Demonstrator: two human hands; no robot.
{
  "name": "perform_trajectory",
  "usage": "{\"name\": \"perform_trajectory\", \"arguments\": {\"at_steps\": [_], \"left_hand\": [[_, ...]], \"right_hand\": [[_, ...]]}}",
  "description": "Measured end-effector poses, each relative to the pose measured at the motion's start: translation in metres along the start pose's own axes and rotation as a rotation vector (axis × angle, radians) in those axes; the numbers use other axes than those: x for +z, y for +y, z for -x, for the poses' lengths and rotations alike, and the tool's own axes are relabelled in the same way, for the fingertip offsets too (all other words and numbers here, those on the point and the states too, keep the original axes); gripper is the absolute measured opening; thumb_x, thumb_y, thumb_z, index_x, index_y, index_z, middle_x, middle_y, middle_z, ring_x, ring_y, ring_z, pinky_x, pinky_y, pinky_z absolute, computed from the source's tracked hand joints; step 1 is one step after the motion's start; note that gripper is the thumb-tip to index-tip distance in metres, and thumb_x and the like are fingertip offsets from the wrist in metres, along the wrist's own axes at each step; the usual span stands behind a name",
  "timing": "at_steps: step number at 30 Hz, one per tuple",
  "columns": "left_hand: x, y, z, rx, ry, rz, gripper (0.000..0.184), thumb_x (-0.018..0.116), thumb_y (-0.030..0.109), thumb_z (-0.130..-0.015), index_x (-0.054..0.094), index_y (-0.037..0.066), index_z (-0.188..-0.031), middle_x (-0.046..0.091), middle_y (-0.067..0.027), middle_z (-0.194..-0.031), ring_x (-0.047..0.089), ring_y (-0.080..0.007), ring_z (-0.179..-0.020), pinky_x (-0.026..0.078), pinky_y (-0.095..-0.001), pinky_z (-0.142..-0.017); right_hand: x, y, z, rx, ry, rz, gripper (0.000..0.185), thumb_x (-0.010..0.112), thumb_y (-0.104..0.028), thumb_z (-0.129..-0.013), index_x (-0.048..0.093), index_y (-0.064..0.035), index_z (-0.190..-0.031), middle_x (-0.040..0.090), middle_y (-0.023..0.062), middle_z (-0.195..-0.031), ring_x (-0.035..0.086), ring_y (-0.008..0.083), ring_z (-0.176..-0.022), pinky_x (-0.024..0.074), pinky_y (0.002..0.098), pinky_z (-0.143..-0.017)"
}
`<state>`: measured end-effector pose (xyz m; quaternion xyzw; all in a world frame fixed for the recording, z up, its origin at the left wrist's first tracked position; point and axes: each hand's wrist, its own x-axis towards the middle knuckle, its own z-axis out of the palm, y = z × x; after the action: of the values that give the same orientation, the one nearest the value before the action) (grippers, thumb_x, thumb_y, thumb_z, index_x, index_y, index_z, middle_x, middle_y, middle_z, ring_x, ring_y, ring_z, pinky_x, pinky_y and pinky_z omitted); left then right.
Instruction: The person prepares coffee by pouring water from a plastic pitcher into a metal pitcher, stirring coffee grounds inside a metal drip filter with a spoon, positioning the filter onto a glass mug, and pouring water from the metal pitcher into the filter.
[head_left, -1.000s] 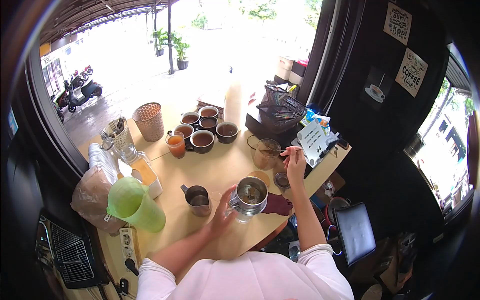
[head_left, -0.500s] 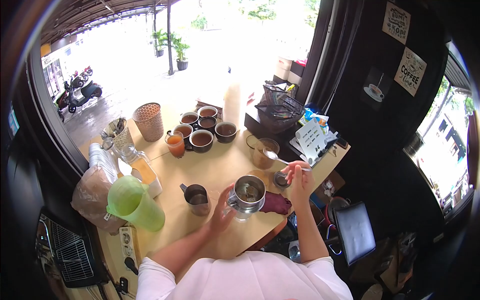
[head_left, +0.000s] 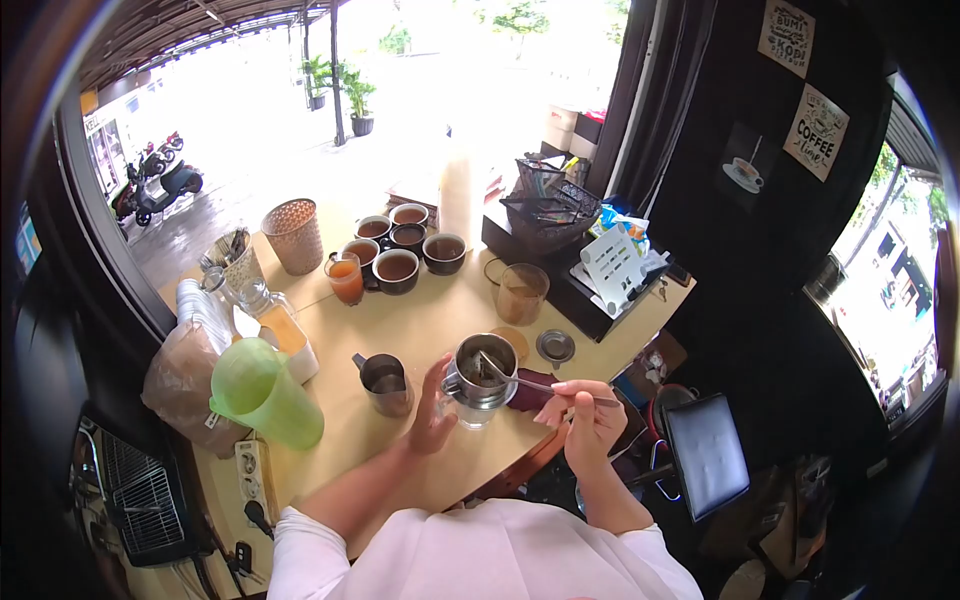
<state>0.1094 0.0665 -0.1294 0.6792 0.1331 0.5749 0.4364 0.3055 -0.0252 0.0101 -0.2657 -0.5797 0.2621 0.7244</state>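
A metal drip coffee filter (head_left: 484,352) stands on a clear glass (head_left: 474,412) near the table's front edge, with dark, wet contents inside. Curved along their left side is my left hand (head_left: 432,408), its fingers at the filter's handle. In my right hand (head_left: 590,425) the long handle of a metal spoon (head_left: 530,383) is pinched, and the spoon's bowl end dips into the filter. Behind the filter lies a dark red cloth (head_left: 533,388), partly covered by my right hand and the spoon. To the left stands a metal pitcher (head_left: 387,385).
Several cups of brown drink (head_left: 396,270) and a glass of orange drink (head_left: 345,280) stand farther back. A green pitcher (head_left: 268,395) is at left. Behind the filter are a glass jar (head_left: 522,294) and a small metal lid (head_left: 556,346). A black basket (head_left: 550,215) stands at right.
My right hand has come down and leftward, bringing the spoon from above the jar into the filter. My left hand stays beside the filter. The view has shifted slightly.
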Motion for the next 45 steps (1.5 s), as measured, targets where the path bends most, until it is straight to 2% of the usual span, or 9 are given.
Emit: {"name": "perform_trajectory", "arguments": {"at_steps": [12,16,20,24,27,31,37,43,45], "left_hand": [[0.001,0.047,-0.018,0.329,0.241,-0.322,0.071,0.046,0.048,-0.091,0.017,0.012,-0.145,0.011,-0.0259,-0.151,0.013,-0.0386,-0.141,0.010,-0.0527,-0.112],[-0.017,0.071,-0.032,0.430,0.405,-0.596,0.059,0.044,0.012,-0.080,0.028,0.003,-0.136,0.023,-0.0266,-0.145,0.024,-0.0388,-0.136,0.017,-0.0489,-0.111],[-0.039,0.081,-0.034,0.239,0.429,-0.711,0.058,0.043,0.008,-0.076,0.033,0.002,-0.133,0.030,-0.0223,-0.143,0.026,-0.0337,-0.136,0.018,-0.0457,-0.113],[-0.060,0.061,-0.027,0.021,0.729,-0.424,0.053,0.037,0.004,-0.076,0.040,0.002,-0.128,0.036,-0.0174,-0.140,0.032,-0.0264,-0.133,0.019,-0.0427,-0.114],[-0.086,0.043,-0.019,-0.099,0.751,-0.128,0.048,0.036,0.005,-0.079,0.041,0.002,-0.127,0.042,-0.0150,-0.135,0.035,-0.0245,-0.132,0.022,-0.0385,-0.113],[-0.107,0.032,-0.004,-0.428,0.569,0.137,0.030,0.041,0.019,-0.093,0.048,0.002,-0.117,0.056,-0.0099,-0.112,0.053,-0.0166,-0.108,0.039,-0.0303,-0.099],[-0.118,0.009,0.004,-0.527,0.671,0.207,0.014,0.055,0.024,-0.091,0.055,0.011,-0.096,0.058,-0.0014,-0.086,0.058,-0.0098,-0.083,0.048,-0.0256,-0.075],[-0.095,0.050,-0.017,-0.623,0.699,0.316,0.017,0.061,0.015,-0.086,0.053,0.016,-0.072,0.053,0.0057,-0.063,0.052,-0.0053,-0.052,0.043,-0.0211,-0.046],[-0.100,0.040,-0.017,-0.617,0.686,0.339,0.021,0.061,0.013,-0.085,0.050,0.017,-0.067,0.052,0.0056,-0.062,0.051,-0.0049,-0.052,0.042,-0.0198,-0.046]], "right_hand": [[0.005,0.002,-0.001,0.032,0.042,0.037,0.023,0.043,-0.015,-0.101,0.057,0.0033,-0.101,0.061,0.0074,-0.063,0.052,0.0076,-0.051,0.0409,0.0191,-0.049],[0.003,0.003,-0.002,0.072,0.049,0.066,0.025,0.043,-0.017,-0.101,0.057,0.0027,-0.100,0.061,0.0074,-0.062,0.052,0.0073,-0.051,0.0399,0.0190,-0.049],[0.003,0.003,-0.004,0.068,0.059,0.102,0.028,0.044,-0.026,-0.101,0.053,0.0009,-0.099,0.055,0.0065,-0.058,0.054,0.0118,-0.048,0.0378,0.0207,-0.046],[0.003,0.003,-0.005,0.075,0.041,0.084,0.028,0.044,-0.025,-0.101,0.054,0.0004,-0.099,0.055,0.0063,-0.058,0.054,0.0109,-0.048,0.0375,0.0201,-0.046],[0.003,0.004,-0.004,0.094,0.041,0.075,0.027,0.044,-0.025,-0.101,0.054,0.0000,-0.099,0.055,0.0063,-0.058,0.053,0.0105,-0.048,0.0375,0.0197,-0.046],[0.001,0.004,-0.001,0.127,0.037,0.025,0.025,0.043,-0.020,-0.101,0.056,0.0012,-0.101,0.059,0.0058,-0.062,0.052,0.0078,-0.054,0.0393,0.0193,-0.051],[0.003,0.005,0.000,0.127,0.048,0.045,0.028,0.044,-0.026,-0.101,0.054,0.0002,-0.099,0.055,0.0073,-0.059,0.053,0.0113,-0.050,0.0399,0.0208,-0.047],[0.001,0.009,-0.004,0.103,0.033,0.018,0.028,0.043,-0.026,-0.101,0.053,0.0009,-0.099,0.055,0.0071,-0.059,0.052,0.0113,-0.049,0.0399,0.0209,-0.047],[0.001,0.008,-0.005,0.112,0.046,0.012,0.027,0.043,-0.025,-0.101,0.051,0.0005,-0.098,0.055,0.0074,-0.059,0.053,0.0116,-0.049,0.0400,0.0211,-0.047]]}}
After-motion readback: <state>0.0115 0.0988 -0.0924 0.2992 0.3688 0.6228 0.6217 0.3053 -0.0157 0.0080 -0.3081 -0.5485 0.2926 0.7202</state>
